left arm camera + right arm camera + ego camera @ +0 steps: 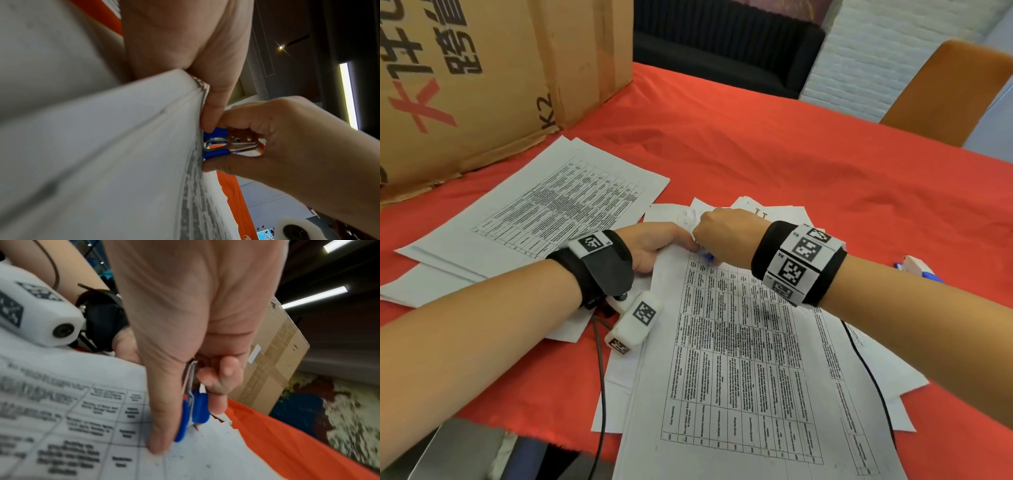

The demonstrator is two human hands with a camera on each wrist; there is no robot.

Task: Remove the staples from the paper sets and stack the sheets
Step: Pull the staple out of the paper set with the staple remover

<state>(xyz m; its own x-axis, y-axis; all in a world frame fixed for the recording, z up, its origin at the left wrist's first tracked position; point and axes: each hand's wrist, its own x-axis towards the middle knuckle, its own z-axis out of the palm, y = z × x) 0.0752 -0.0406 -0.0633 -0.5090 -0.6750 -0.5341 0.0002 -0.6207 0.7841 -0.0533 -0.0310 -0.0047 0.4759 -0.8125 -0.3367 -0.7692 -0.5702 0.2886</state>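
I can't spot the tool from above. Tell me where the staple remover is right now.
The staple remover is pinched in the right hand, its metal tip at the far corner of the paper set, right beside the left hand.

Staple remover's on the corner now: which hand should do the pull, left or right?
Right. The right hand already pinches the blue staple remover, its metal claws at the corner of the paper set. The left hand rests on that corner, so it likely serves best pinning the sheets down.
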